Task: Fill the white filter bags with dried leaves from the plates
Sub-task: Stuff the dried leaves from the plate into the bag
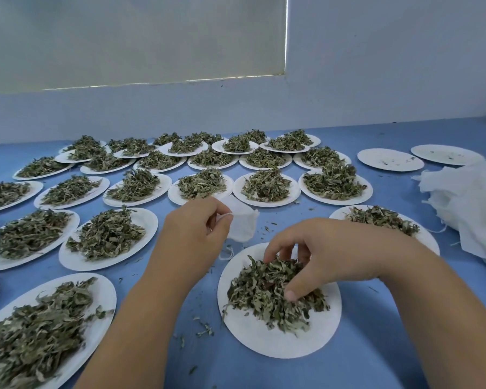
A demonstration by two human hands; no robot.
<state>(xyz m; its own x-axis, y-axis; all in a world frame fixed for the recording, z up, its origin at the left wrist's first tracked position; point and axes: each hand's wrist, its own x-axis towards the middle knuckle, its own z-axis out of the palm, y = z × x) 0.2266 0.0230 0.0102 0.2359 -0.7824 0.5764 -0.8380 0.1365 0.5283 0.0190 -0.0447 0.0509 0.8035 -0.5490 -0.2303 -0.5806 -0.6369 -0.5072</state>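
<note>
Leaf-gathering beside a waiting filter bag (243, 223)
Right hand (306, 256) closes round a clump of dried leaves (272, 293) on the near plate (278, 346); at ten o'clock the left hand (197, 228) pinches the empty bag's rim, probably kept close for a short transfer. Spare bags (466, 197) lie at two o'clock.

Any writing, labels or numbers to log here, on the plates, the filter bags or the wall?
None. The plates, the filter bag in the left hand, the bag pile, the wall and the blind show no print, labels or numbers.
</note>
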